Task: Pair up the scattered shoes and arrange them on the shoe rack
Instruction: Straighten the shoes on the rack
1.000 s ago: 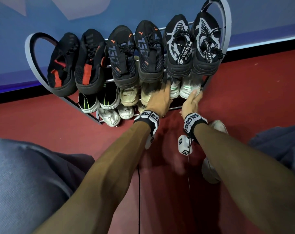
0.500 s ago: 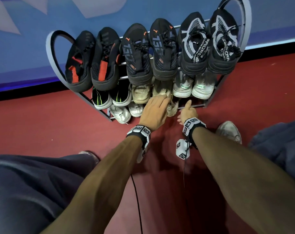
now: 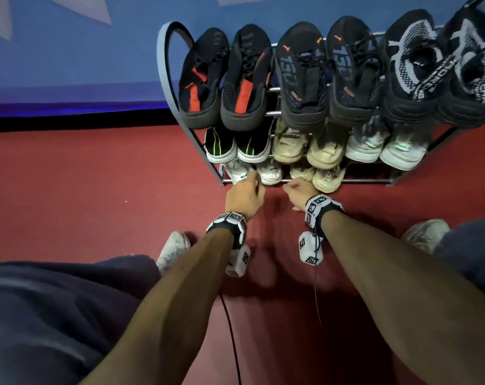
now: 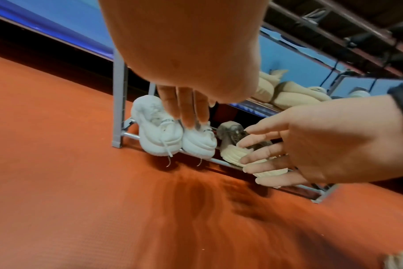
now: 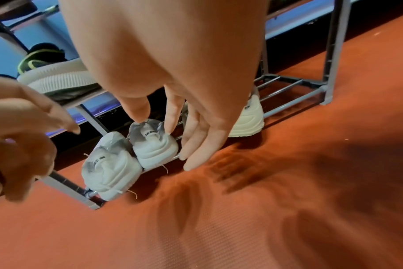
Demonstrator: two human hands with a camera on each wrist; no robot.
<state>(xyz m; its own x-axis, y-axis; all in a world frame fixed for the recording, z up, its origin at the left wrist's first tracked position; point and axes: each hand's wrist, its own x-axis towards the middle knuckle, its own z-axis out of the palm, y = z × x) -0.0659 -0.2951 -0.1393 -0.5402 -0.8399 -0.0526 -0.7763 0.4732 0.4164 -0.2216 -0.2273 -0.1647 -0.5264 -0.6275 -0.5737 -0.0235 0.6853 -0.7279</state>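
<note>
Your left hand (image 3: 245,198) has its fingers (image 4: 188,109) straight and slack, tips at the heel collars of the white pair (image 4: 173,136) on the rack's bottom tier, gripping nothing; whether they press the shoes or only hover, you can't tell from these views. Your right hand (image 3: 299,191) is likewise spread and empty, fingers reaching toward the beige pair (image 3: 316,176) just beside the white one. Both pairs sit with their heels hanging out over the front rail (image 5: 288,107) of the shoe rack (image 3: 166,79), so a careless nudge, especially a pull toward you, would probably tip a shoe onto the red floor (image 3: 97,176). The loose lace ends (image 4: 168,160) dangle below that rail; they could catch a fingertip and drag a shoe out. Above your knuckles the middle tier's shoes (image 3: 291,143) and the black top row (image 3: 302,76) overhang too, so lifting a wrist sharply risks knocking one down. The bottom tier's right end is bare rails, and no stray shoe shows on the floor, so mind overworking a nearly finished arrangement.
</note>
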